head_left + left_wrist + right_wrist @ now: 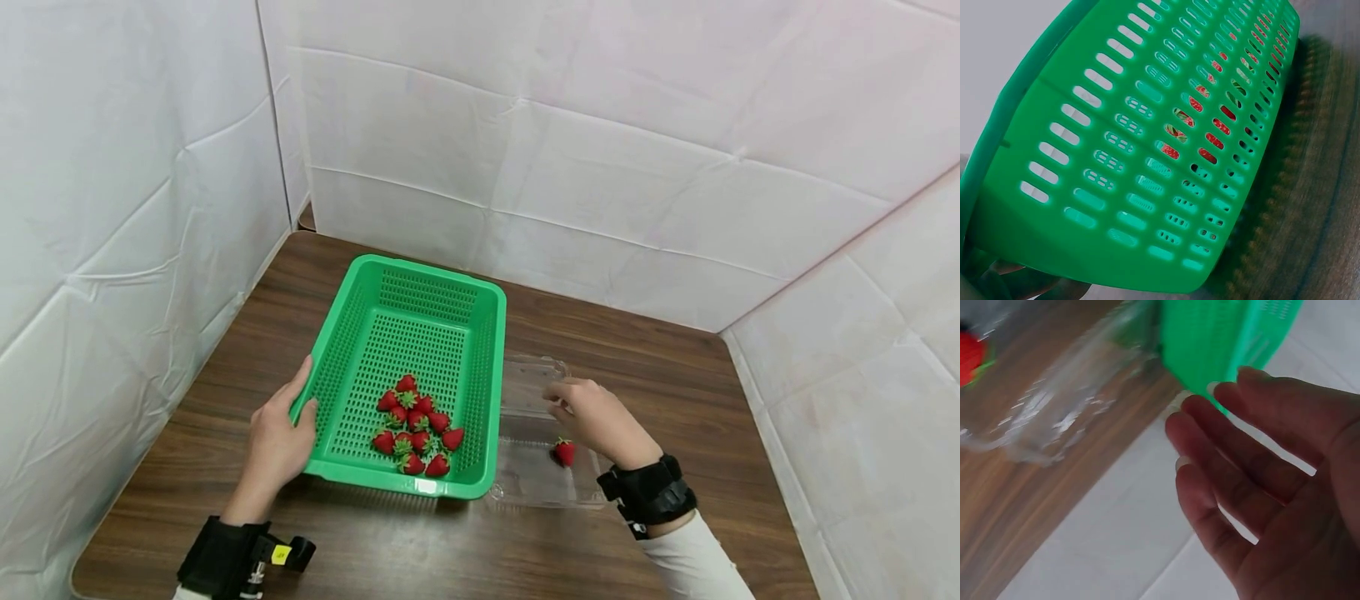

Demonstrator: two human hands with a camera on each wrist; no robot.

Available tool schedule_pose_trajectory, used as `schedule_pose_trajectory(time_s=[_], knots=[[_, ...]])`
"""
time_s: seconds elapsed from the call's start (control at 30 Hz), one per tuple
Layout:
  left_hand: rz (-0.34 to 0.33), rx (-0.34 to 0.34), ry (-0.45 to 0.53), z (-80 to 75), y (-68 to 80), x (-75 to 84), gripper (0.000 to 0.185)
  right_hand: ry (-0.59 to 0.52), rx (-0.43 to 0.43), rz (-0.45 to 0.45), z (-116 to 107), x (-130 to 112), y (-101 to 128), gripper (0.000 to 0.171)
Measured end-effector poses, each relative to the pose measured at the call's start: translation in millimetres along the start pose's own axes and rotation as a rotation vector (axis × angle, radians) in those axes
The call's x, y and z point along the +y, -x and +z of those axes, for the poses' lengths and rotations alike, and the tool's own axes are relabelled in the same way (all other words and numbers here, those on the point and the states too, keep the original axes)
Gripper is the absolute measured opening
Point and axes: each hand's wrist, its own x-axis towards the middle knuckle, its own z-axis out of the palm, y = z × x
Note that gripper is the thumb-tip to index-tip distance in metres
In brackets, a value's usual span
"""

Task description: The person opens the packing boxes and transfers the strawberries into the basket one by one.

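A green plastic basket (487, 392) with slotted walls holds several strawberries (417, 421), heaped toward its near end. At its left side my left hand (277, 437) grips the rim, thumb on top and fingers underneath. The left wrist view shows the slotted outer wall of the basket (1104, 144), with red fruit behind the holes. Right of the basket lies an opened clear plastic clamshell box (525, 475) with a single strawberry (563, 452) in it. Over this box hovers my right hand (600, 417), its fingers loosely bent with nothing between them, as the right wrist view shows.
Everything stands on a dark wood-grain table (660, 375). White sheeting (585, 183) rises as walls behind it and at both sides. The clamshell lies close against the basket's right side, partly behind its rim.
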Motion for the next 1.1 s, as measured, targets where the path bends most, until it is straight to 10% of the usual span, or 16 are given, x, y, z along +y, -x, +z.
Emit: schedule_pose_trajectory(time_s=[0.47,0.7,1.1], knots=[[-0.008,0.006,-0.002,-0.8,0.6,-0.3,0.061,0.0,-0.188,0.195,24.6,14.3,22.8,0.03],[-0.008,0.003,-0.003,-0.3,0.3,-0.7,0.061,-0.012,-0.176,0.234,36.9,9.8,23.9,0.009],[0.011,0.017,-0.009,0.8,0.4,-1.0,0.061,-0.055,-0.166,0.293,49.9,11.3,26.4,0.026]])
